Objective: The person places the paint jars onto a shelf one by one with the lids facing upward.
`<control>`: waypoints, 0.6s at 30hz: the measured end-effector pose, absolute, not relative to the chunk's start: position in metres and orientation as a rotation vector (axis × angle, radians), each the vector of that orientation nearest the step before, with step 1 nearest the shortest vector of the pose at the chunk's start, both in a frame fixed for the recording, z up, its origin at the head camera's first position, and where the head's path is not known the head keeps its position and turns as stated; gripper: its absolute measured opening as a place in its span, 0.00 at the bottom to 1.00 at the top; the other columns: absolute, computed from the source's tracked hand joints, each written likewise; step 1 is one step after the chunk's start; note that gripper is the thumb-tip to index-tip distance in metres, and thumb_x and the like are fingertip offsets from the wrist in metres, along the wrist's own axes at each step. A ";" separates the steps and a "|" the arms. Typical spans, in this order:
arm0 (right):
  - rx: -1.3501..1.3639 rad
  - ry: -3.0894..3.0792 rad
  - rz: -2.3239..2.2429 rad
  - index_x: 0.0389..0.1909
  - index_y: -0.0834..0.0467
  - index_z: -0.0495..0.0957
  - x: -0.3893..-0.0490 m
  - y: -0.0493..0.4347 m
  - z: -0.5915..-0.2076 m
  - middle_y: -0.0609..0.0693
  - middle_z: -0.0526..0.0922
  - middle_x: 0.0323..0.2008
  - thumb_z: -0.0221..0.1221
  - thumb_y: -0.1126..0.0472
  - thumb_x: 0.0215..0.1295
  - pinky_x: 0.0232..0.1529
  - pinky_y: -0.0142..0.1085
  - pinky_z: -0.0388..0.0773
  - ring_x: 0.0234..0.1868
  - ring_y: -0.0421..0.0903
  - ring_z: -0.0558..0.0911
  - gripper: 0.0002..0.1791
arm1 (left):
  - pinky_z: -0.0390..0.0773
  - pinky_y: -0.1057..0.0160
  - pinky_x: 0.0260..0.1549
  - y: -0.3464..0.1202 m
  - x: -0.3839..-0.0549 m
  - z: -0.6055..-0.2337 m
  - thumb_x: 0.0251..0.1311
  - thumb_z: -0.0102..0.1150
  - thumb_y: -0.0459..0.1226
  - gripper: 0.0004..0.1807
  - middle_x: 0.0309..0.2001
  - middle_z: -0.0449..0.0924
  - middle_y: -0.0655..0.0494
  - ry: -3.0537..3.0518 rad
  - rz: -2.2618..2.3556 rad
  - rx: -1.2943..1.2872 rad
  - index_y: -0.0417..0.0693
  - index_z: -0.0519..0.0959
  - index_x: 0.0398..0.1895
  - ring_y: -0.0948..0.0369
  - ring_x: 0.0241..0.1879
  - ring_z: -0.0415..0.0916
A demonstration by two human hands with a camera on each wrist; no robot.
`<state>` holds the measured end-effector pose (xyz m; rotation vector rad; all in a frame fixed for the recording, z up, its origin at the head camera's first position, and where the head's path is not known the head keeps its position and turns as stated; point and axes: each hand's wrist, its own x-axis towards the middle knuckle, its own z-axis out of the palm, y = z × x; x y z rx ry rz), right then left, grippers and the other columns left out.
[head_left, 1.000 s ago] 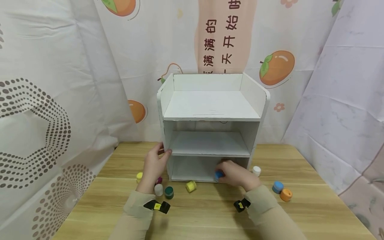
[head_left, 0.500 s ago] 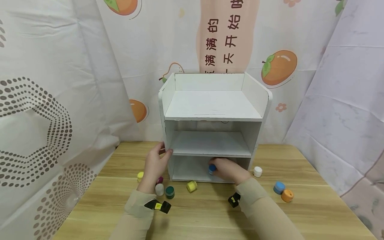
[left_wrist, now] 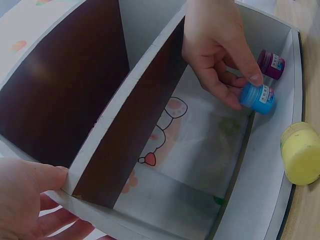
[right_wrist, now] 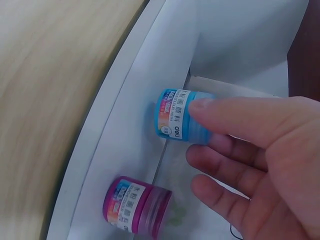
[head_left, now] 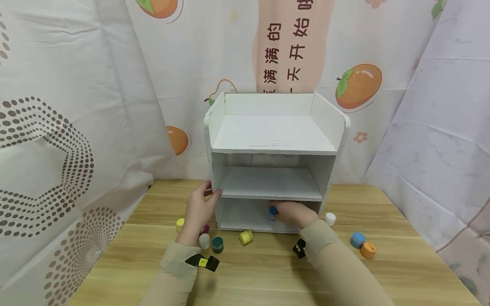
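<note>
My right hand [head_left: 292, 212] pinches a blue paint jar [right_wrist: 172, 115] by its lid, between thumb and fingers. The jar stands upright, close over the floor of the lowest compartment of a white shelf unit [head_left: 273, 131]. Beside it on that floor is a magenta paint jar [right_wrist: 127, 205], hidden behind my right hand in the head view. At the unit's left side, my left hand [head_left: 198, 212] grips the side panel. Its thumb lies at the front edge by the middle board and its fingers reach round the outside, as the left wrist view shows.
On the wooden table [head_left: 252, 276], a yellow jar [head_left: 246, 237] lies tipped before the unit. Dark green [head_left: 217, 245], white [head_left: 204, 241], magenta [head_left: 205, 229] and yellow [head_left: 180, 224] jars sit left; white [head_left: 330, 219], blue [head_left: 357, 239] and orange [head_left: 368, 250] ones sit right.
My right hand has carried the blue jar left and deeper into the lowest compartment, and the jar has come from tilted to upright. My left hand keeps its place on the side panel.
</note>
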<state>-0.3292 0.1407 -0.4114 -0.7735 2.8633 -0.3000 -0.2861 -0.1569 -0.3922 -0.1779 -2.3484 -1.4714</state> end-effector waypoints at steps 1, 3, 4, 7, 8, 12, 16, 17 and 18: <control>-0.765 2.858 -0.299 0.56 0.54 0.77 -0.329 0.141 -0.411 0.47 0.77 0.43 0.60 0.60 0.74 0.46 0.45 0.76 0.40 0.46 0.74 0.13 | 0.82 0.48 0.52 -0.157 -0.286 -0.392 0.71 0.62 0.43 0.23 0.61 0.78 0.45 -2.349 -1.470 -0.177 0.44 0.75 0.65 0.47 0.60 0.77; -0.757 2.849 -0.306 0.53 0.54 0.77 -0.330 0.141 -0.411 0.46 0.76 0.39 0.61 0.60 0.73 0.43 0.44 0.74 0.38 0.46 0.73 0.11 | 0.82 0.49 0.52 -0.157 -0.286 -0.392 0.71 0.62 0.44 0.23 0.62 0.78 0.45 -2.350 -1.473 -0.174 0.44 0.75 0.65 0.47 0.60 0.77; -0.752 2.844 -0.311 0.51 0.54 0.77 -0.329 0.141 -0.411 0.46 0.75 0.37 0.61 0.61 0.73 0.42 0.43 0.73 0.37 0.46 0.73 0.09 | 0.82 0.48 0.52 -0.157 -0.286 -0.392 0.71 0.62 0.43 0.23 0.62 0.77 0.45 -2.352 -1.475 -0.176 0.44 0.75 0.65 0.47 0.60 0.77; -0.733 2.834 -0.329 0.46 0.52 0.76 -0.329 0.142 -0.411 0.47 0.73 0.33 0.61 0.61 0.73 0.38 0.41 0.70 0.34 0.46 0.71 0.05 | 0.82 0.48 0.52 -0.157 -0.286 -0.392 0.72 0.61 0.43 0.23 0.62 0.77 0.45 -2.352 -1.478 -0.175 0.44 0.75 0.65 0.47 0.60 0.76; -0.730 2.832 -0.336 0.45 0.52 0.75 -0.329 0.142 -0.412 0.47 0.72 0.32 0.61 0.61 0.73 0.37 0.41 0.69 0.33 0.45 0.71 0.05 | 0.82 0.48 0.52 -0.157 -0.286 -0.392 0.72 0.61 0.43 0.23 0.62 0.77 0.45 -2.352 -1.479 -0.174 0.44 0.75 0.65 0.47 0.60 0.76; -0.723 2.819 -0.357 0.41 0.51 0.74 -0.329 0.142 -0.413 0.46 0.69 0.29 0.60 0.62 0.73 0.34 0.39 0.65 0.31 0.44 0.68 0.04 | 0.82 0.48 0.52 -0.157 -0.286 -0.392 0.71 0.62 0.44 0.23 0.61 0.78 0.45 -2.350 -1.474 -0.169 0.44 0.75 0.65 0.47 0.60 0.77; -0.730 2.813 -0.374 0.39 0.52 0.73 -0.330 0.142 -0.414 0.46 0.65 0.26 0.60 0.62 0.73 0.32 0.38 0.61 0.29 0.43 0.64 0.05 | 0.82 0.48 0.53 -0.156 -0.286 -0.392 0.71 0.62 0.44 0.24 0.62 0.77 0.45 -2.352 -1.473 -0.167 0.43 0.75 0.65 0.47 0.60 0.77; -0.728 2.809 -0.380 0.38 0.52 0.73 -0.330 0.141 -0.415 0.46 0.64 0.26 0.61 0.61 0.73 0.32 0.38 0.60 0.28 0.43 0.63 0.05 | 0.81 0.48 0.53 -0.156 -0.286 -0.392 0.71 0.62 0.44 0.24 0.62 0.77 0.45 -2.353 -1.474 -0.168 0.43 0.75 0.65 0.47 0.60 0.77; -0.730 2.806 -0.389 0.38 0.52 0.73 -0.330 0.141 -0.415 0.46 0.63 0.26 0.61 0.61 0.72 0.31 0.37 0.59 0.28 0.43 0.63 0.05 | 0.81 0.48 0.53 -0.156 -0.286 -0.392 0.71 0.62 0.44 0.24 0.62 0.77 0.45 -2.353 -1.475 -0.166 0.43 0.75 0.65 0.47 0.60 0.77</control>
